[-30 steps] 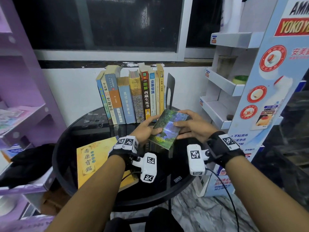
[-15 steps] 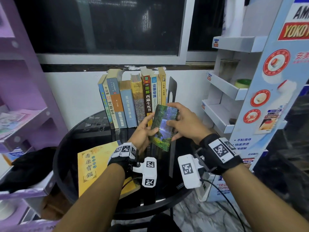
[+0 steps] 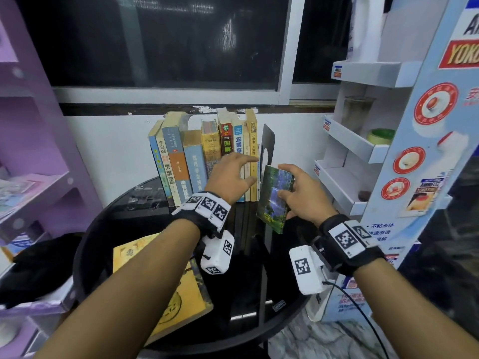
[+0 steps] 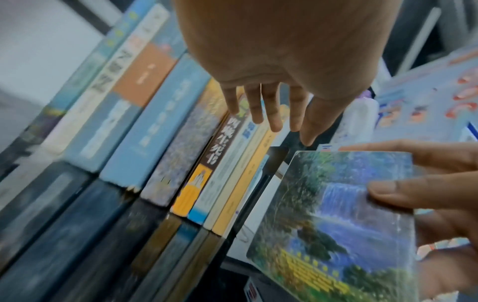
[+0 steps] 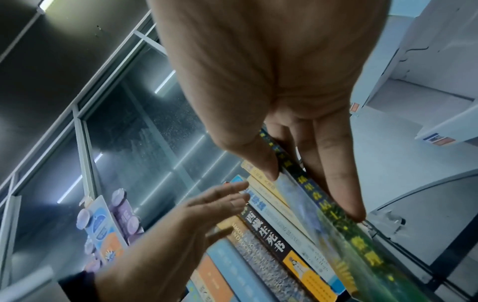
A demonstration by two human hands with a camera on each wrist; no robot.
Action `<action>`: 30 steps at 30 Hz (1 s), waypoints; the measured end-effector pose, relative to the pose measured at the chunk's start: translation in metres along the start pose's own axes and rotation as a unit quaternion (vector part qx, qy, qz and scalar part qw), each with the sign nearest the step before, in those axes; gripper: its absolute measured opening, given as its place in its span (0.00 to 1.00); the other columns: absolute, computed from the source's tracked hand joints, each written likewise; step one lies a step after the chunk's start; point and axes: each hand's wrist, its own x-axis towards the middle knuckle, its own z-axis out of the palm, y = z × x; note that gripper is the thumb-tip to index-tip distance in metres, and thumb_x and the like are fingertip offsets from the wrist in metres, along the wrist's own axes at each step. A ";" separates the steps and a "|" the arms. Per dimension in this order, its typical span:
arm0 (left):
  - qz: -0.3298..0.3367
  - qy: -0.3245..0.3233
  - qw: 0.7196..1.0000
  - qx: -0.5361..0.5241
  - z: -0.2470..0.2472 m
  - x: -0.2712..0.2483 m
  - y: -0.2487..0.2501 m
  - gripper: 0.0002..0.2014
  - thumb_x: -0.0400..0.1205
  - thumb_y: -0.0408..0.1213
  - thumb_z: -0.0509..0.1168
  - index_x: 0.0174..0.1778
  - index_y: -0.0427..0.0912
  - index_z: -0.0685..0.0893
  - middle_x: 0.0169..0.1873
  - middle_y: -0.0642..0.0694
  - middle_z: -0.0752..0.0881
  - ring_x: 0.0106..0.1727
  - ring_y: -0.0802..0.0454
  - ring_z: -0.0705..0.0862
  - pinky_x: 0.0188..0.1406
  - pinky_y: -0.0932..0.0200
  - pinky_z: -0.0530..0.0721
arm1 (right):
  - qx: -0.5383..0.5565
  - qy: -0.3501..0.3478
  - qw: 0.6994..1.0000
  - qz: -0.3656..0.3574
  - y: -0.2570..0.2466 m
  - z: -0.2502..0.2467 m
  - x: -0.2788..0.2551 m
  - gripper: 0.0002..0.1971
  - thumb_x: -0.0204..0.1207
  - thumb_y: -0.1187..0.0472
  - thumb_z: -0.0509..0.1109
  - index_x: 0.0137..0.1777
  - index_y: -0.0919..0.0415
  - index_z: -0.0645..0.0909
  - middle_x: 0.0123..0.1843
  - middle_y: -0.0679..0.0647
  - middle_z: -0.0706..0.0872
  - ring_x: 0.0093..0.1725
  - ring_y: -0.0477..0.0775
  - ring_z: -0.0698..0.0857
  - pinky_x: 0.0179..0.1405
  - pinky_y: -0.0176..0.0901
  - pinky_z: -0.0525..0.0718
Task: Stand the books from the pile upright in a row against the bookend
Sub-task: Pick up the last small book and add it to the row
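A row of upright books stands at the back of the black round table, its right end beside a black bookend. My right hand pinches a green waterfall-cover book, held upright and tilted just in front of the bookend. The right wrist view shows thumb and fingers clamped on that green book. My left hand is open, fingers spread before the row's right-hand spines; whether it touches them I cannot tell. A yellow book lies flat at the table's front left.
A purple shelf unit stands at the left, with a black bag below it. A white and blue cardboard display rack stands close on the right. Wall and dark window lie behind the books.
My left hand has let go of the green book and moved up to the row. My right hand alone has carried the book upright and rightward, toward the bookend.
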 end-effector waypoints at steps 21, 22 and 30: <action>0.102 -0.051 0.953 0.282 -0.001 0.113 0.002 0.34 0.74 0.52 0.72 0.76 0.49 0.71 0.80 0.44 0.63 0.80 0.42 0.62 0.80 0.46 0.60 | -0.081 0.060 0.994 -0.029 0.025 0.014 0.073 0.24 0.83 0.61 0.64 0.77 0.44 0.67 0.57 0.56 0.84 0.52 0.55 0.84 0.54 0.43 0.81; 0.092 -0.054 0.955 0.276 0.000 0.116 0.001 0.37 0.73 0.52 0.73 0.78 0.48 0.69 0.80 0.43 0.63 0.79 0.41 0.63 0.79 0.47 0.61 | -0.077 0.059 0.995 -0.032 0.025 0.015 0.076 0.24 0.83 0.61 0.64 0.77 0.44 0.67 0.57 0.57 0.84 0.53 0.56 0.84 0.55 0.44 0.82; 0.096 -0.026 0.952 0.290 0.007 0.119 -0.005 0.45 0.69 0.43 0.78 0.79 0.37 0.62 0.75 0.39 0.70 0.75 0.42 0.71 0.75 0.50 0.66 | -0.067 0.034 0.996 -0.048 0.035 0.039 0.102 0.27 0.81 0.64 0.66 0.78 0.44 0.66 0.58 0.64 0.86 0.54 0.64 0.87 0.56 0.60 0.87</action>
